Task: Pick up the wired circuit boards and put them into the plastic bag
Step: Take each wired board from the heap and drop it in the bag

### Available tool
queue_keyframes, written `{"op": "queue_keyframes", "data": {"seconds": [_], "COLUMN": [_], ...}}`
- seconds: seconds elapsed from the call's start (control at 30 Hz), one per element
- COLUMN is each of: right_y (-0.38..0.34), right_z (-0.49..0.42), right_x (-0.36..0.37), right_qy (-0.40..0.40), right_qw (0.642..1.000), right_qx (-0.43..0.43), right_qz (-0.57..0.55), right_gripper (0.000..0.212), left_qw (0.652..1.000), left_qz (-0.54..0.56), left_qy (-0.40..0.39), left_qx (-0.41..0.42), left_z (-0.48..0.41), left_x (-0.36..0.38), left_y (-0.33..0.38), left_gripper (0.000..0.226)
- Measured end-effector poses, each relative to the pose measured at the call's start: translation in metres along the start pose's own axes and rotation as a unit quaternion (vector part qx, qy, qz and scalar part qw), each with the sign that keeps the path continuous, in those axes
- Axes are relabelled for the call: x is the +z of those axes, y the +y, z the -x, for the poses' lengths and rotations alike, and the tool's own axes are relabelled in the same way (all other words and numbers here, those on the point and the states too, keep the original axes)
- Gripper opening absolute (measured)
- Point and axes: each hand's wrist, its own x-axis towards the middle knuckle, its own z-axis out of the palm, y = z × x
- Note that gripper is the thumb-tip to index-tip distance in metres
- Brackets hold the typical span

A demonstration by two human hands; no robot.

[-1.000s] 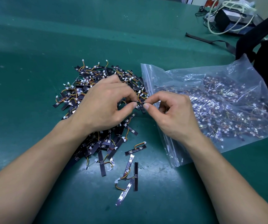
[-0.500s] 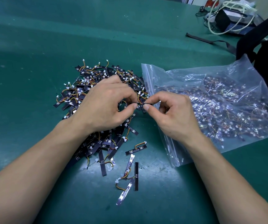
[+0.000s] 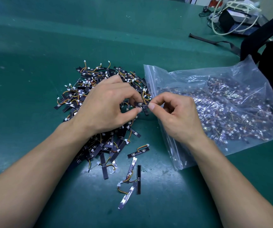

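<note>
- Green-matted table [image 3: 33, 46] in a workshop: a person's two bare hands meet just left of the plastic bag [image 3: 148, 74], above a heap of wired circuit boards [image 3: 99, 73] that lies touching the bag's zip edge.
- Left hand [image 3: 106, 106] and right hand [image 3: 176, 116] each pinch an end of a single board [image 3: 142, 105] between thumb and forefinger, the other fingers curled in, right beside the bag's mouth.
- By my reading, the step in hand is one board lifted off the heap and being freed or straightened before it is bagged.
- The next move would call for opening the mouth, which lies flat on the table, and sliding the board in without dragging tangled leads along.
- The bag already holds a great many boards. The heap and a few stray boards [image 3: 129, 181] out from the bag's near corner suggest much is left.
- The left hand and forearm cover the heap's middle, so I cannot tell whether the held board's wire is snagged.
- Glare on the plastic hides whether the zip is open or sealed.
- The bag's far side runs out of frame, beside a dark backpack [image 3: 267, 38].
</note>
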Motion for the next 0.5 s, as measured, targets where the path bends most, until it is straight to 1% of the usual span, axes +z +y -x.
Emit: {"op": "queue_keyframes", "data": {"seconds": [0.13,0.33,0.5], "right_y": [-0.0023,-0.0048,-0.0044], "right_z": [0.0008,0.0019,0.0018], "right_x": [0.0003,-0.0008,0.0000], "right_qy": [-0.011,0.002,0.006], "right_qw": [1.000,1.000,0.999], "right_qx": [-0.001,-0.013,-0.029], "right_qz": [-0.005,0.007,0.024], "right_gripper": [0.009,0.005,0.009], "left_qw": [1.000,1.000,1.000], "left_qz": [-0.014,-0.015,-0.005], "left_qy": [0.009,0.006,-0.003], "left_qx": [0.009,0.011,0.011], "left_z": [0.0001,0.0009,0.0012], "left_x": [-0.0004,-0.0015,-0.0025], "left_y": [-0.0006,0.0010,0.0016], "left_gripper": [0.012,0.015,0.014]}}
